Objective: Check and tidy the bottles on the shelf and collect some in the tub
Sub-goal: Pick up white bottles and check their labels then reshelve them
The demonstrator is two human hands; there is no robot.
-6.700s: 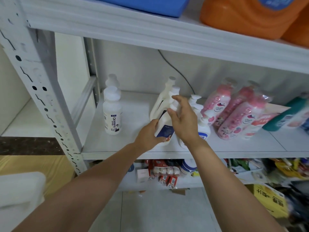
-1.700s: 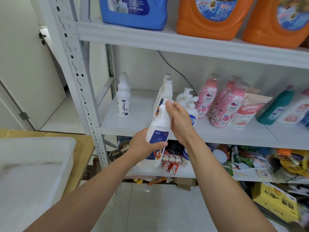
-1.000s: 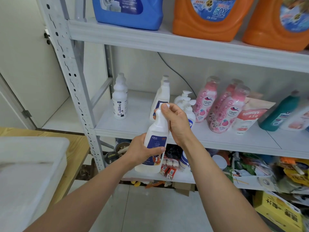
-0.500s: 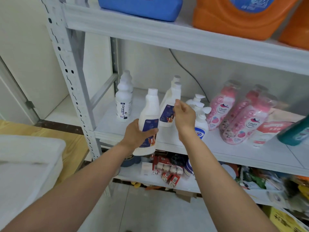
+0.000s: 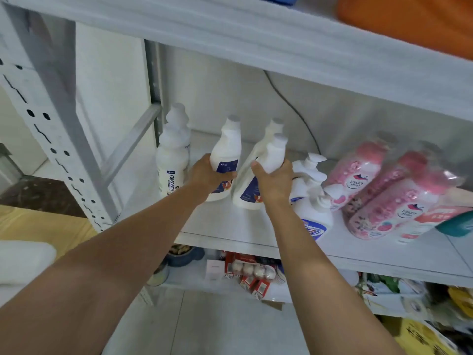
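A grey metal shelving unit point(image 5: 64, 119) stands against a pale wall over a light tiled floor point(image 5: 230, 329), and the view looks down along two bare forearms reaching into it. Nearest on the left, the rounded corner of a white tub point(image 5: 23, 262) sits on a wooden table top point(image 5: 46, 226). On the lower shelf lie a dark bowl point(image 5: 181, 253) and a cluster of small red packs point(image 5: 252, 274), with a yellow carton point(image 5: 422, 336) low on the right. On the middle shelf point(image 5: 230, 226) the left hand point(image 5: 208, 174) grips the body of a white bottle with a blue label point(image 5: 227, 149), fingers curled round its front; the bottle is upright, and the wrist hides its base. Just beside it the right hand point(image 5: 273, 181) is wrapped round the shoulder of a second white bottle point(image 5: 272, 156), which leans to the right, its foot on the shelf board. A third bottle of the same kind point(image 5: 274, 124) shows its cap right behind. To the left stand two white "Oil enemy" bottles point(image 5: 171, 160), one behind the other. To the right are white pump bottles point(image 5: 313, 172), then wrapped pink bottles point(image 5: 399, 206) and a teal bottle point(image 5: 455, 224) at the edge. A black cable point(image 5: 289, 103) runs down the back wall, and an orange jug point(image 5: 409, 19) sits on the top shelf.
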